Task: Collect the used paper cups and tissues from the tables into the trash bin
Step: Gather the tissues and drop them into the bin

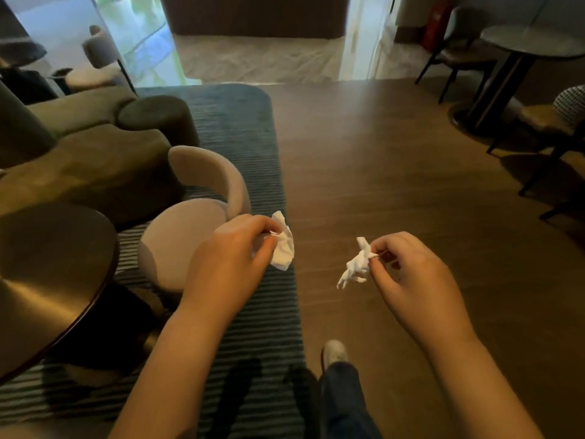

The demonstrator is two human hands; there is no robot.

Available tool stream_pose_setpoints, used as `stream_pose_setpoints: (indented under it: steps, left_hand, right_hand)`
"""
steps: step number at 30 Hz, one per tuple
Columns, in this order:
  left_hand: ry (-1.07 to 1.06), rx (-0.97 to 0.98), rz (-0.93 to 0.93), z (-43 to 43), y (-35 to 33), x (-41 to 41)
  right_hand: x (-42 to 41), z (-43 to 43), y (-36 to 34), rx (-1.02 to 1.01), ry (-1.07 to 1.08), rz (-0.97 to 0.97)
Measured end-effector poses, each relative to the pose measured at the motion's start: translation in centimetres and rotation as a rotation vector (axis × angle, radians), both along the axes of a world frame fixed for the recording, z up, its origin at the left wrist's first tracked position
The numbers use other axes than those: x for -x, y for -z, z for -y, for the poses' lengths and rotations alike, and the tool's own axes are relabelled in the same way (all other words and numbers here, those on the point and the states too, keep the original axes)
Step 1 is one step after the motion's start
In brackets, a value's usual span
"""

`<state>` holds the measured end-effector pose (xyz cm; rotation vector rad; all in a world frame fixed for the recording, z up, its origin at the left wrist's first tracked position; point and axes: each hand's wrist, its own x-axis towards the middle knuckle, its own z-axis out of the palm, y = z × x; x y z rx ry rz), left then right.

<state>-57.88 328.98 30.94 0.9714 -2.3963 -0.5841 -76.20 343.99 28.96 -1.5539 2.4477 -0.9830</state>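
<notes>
While both hands are raised over the floor, a crumpled tissue [282,245] is pinched by the left hand [234,248] | a twisted tissue [356,264] is pinched by the right hand [408,270] | round table [47,280] near left.

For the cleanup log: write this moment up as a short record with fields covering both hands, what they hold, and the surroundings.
left hand: pinches a crumpled white tissue, above the striped rug
right hand: pinches a twisted tissue, above the wooden floor
trash bin: not in view
paper cups: none visible
near furniture: round dark table at lower left, beige chair beside it
far furniture: second round table with chairs, upper right
person: one white shoe on the floor
</notes>
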Motion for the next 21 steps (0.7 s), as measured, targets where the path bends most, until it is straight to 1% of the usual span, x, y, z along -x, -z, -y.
stream_pose_setpoints:
  steps: [5, 8, 11, 14, 17, 19, 21]
  left_hand:
    - [-0.001, -0.001, 0.047, 8.4, 0.9, 9.9]
    - [-0.064, -0.009, 0.053, 15.2, -0.1, 16.2]
    - [-0.123, 0.028, 0.089, 22.1, -0.8, 20.8]
    - [-0.194, 0.043, 0.092, 27.6, -0.8, 23.1]
    - [-0.273, -0.050, 0.121, 33.0, 0.3, 23.9]
    - [-0.321, -0.069, 0.165, 37.2, 1.6, 24.5]
    - [-0.374, -0.055, 0.156, 41.8, 2.9, 25.6]
  right_hand:
    - [9.8, 9.6, 1.2, -0.008, -0.043, 0.025]
    - [16.3, 17.6, 0.2, -0.022, -0.094, 0.015]
    - [20.9, 25.9, -0.7, -0.001, -0.164, -0.017]
    - [24.1, 33.5, -0.6, 0.000, -0.236, -0.011]
    - [26.6, 40.9, 0.3, -0.061, -0.328, 0.034]
    - [28.0, 46.2, 1.2, -0.103, -0.393, 0.040]
    - [29.4, 51.5, 2.2, -0.041, -0.460, 0.028]
